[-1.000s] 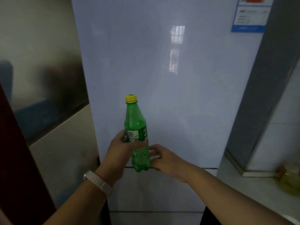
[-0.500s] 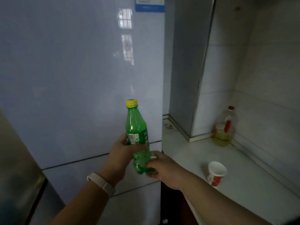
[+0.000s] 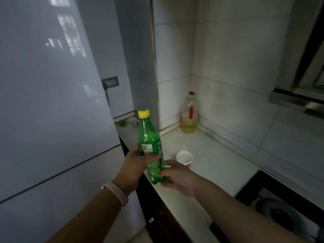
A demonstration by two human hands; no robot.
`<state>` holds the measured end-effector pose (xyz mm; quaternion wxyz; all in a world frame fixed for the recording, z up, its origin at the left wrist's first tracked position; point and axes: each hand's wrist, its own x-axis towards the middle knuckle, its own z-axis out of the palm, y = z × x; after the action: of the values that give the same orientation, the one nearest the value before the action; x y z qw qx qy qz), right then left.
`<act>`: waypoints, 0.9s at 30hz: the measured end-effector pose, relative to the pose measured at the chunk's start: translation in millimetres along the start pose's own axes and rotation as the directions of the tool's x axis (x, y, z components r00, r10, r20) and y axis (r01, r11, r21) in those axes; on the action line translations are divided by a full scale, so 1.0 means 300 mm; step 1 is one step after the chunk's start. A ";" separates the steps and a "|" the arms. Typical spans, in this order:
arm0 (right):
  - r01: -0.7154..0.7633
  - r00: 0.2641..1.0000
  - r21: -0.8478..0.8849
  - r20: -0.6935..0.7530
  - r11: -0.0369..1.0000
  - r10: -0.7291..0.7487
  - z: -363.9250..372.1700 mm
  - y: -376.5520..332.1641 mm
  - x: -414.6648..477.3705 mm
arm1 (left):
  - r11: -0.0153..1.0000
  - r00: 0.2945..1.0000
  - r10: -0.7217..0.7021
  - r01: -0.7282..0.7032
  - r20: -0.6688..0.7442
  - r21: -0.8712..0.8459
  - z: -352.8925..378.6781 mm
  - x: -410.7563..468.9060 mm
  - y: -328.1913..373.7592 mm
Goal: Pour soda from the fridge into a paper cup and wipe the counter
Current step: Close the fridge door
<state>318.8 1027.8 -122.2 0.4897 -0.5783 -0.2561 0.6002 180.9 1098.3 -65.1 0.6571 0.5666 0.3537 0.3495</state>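
A green soda bottle (image 3: 149,139) with a yellow cap stands nearly upright in the air at the counter's left edge, its cap on. My left hand (image 3: 135,163) is wrapped around its middle at the label. My right hand (image 3: 178,178) grips the bottle's bottom end from the right. An open white and red paper cup (image 3: 184,157) stands on the white counter (image 3: 215,165), just right of the bottle and behind my right hand. The fridge (image 3: 49,102) fills the left side with its doors closed.
A large oil jug (image 3: 189,114) with a red cap stands in the counter's back corner against the tiled wall. A black stove (image 3: 284,207) sits at the right, under a range hood (image 3: 298,99). Small items lie on the counter behind the fridge.
The view has swung right from the fridge door to the counter; the cup, oil jug and stove came into sight. Both hands kept the same hold on the bottle.
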 end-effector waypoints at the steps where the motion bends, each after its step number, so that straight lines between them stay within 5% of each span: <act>1: -0.006 1.000 0.015 -0.015 1.000 0.006 -0.022 0.006 0.007 | 1.000 1.000 -0.005 0.005 0.018 0.006 0.018 0.020 -0.012; 19: -0.144 0.958 0.160 -0.223 0.976 0.178 -0.195 0.118 0.377 | 0.974 0.949 -0.188 0.147 0.253 0.172 0.061 0.494 -0.296; 27: -0.200 0.931 0.159 -0.279 0.967 0.238 -0.191 0.143 0.491 | 0.970 0.925 -0.241 0.218 0.294 0.109 0.006 0.679 -0.383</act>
<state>382.1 1126.4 -236.5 0.4884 -0.6538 -0.0750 0.5731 292.3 1259.6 -192.7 0.7186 0.5923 0.3248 0.1652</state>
